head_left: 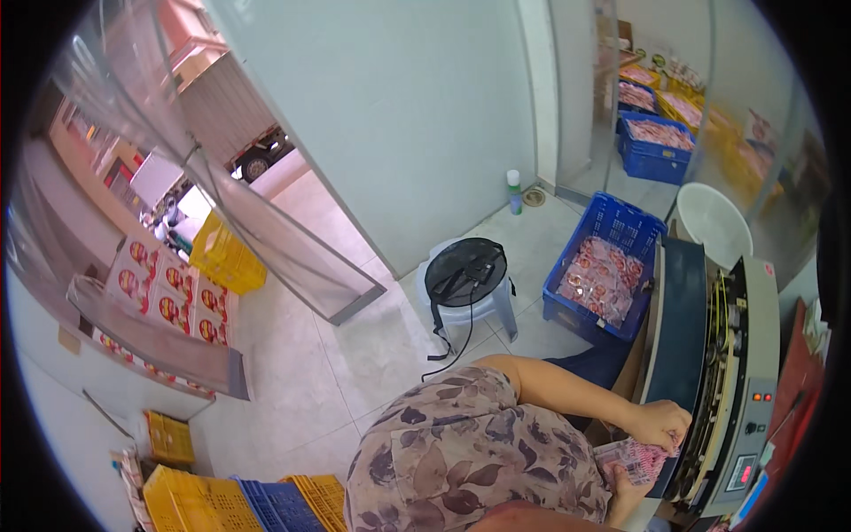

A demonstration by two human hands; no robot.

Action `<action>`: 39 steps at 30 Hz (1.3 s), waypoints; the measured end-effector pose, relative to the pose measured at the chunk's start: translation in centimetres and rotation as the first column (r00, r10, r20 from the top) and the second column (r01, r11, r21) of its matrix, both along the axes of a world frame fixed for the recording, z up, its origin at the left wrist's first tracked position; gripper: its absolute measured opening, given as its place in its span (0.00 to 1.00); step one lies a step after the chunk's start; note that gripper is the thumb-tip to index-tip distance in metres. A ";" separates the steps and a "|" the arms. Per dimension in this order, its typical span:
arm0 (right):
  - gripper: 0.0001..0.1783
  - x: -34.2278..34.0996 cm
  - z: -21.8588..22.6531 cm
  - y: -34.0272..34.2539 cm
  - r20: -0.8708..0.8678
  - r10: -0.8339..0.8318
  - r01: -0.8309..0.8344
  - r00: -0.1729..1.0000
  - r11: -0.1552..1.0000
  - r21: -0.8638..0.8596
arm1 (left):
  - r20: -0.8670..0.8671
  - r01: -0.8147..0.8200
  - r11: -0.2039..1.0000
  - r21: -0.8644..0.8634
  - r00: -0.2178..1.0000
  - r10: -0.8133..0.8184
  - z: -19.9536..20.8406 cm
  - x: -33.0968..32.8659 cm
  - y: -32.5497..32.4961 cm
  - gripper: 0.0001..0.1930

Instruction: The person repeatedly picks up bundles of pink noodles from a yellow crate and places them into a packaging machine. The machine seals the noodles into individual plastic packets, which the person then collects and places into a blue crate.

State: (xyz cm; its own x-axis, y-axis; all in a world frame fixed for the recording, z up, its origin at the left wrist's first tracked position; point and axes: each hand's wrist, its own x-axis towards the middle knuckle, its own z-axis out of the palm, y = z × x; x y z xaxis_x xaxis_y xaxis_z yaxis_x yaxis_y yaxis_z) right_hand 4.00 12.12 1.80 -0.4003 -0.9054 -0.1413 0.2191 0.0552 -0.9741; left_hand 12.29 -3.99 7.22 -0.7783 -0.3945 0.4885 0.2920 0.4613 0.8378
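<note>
Blue crate [612,232] of pink-red packets on the tiled floor, right of centre. Beside it, centre frame, a black fan [465,270] lies on a pale plastic stool [501,306], cord trailing down. White bucket [714,222] at upper right. More blue crates [654,160] beyond a glass partition. Yellow crate [226,257] at left by printed cartons [168,293]. Yellow and blue crates [239,505] stacked lower left. Small spray can [514,192] against the wall.

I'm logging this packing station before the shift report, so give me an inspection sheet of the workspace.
Surface: dark conveyor belt on a sealing machine.
Job's things: pink printed packet at the belt's near end.
Clutter: blue crate of packets; white bucket.
Hands: left hand on the packet's top, right hand under it.
Cables: black cord hanging from a fan on a stool.
Surroundings: tiled floor, yellow crates, open door.
</note>
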 end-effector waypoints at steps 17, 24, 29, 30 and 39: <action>0.34 3.9 5.4 -1.2 -0.093 -0.148 0.149 0.985 0.989 0.004 | 0.178 0.003 0.989 0.150 0.983 -0.030 -1.2 -0.6 0.1 0.11; 0.31 0.6 2.9 4.8 -0.524 -0.280 0.344 0.805 0.939 0.027 | 0.186 0.574 0.789 0.220 0.769 -0.612 -0.4 -4.6 0.8 0.02; 0.27 1.3 1.9 10.0 -0.542 -0.492 0.559 0.682 0.828 -0.047 | 0.042 0.714 0.623 0.318 0.646 -0.762 -2.3 -7.9 6.1 0.05; 0.26 1.6 1.6 10.3 -0.548 -0.528 0.591 0.649 0.803 -0.075 | 0.033 0.723 0.613 0.318 0.638 -0.769 -2.6 -8.1 6.5 0.06; 0.27 -1.0 -1.3 8.9 -0.515 -0.587 0.660 0.625 0.749 -0.053 | 0.295 0.493 0.674 0.550 0.640 -0.710 -6.7 -9.7 3.8 0.02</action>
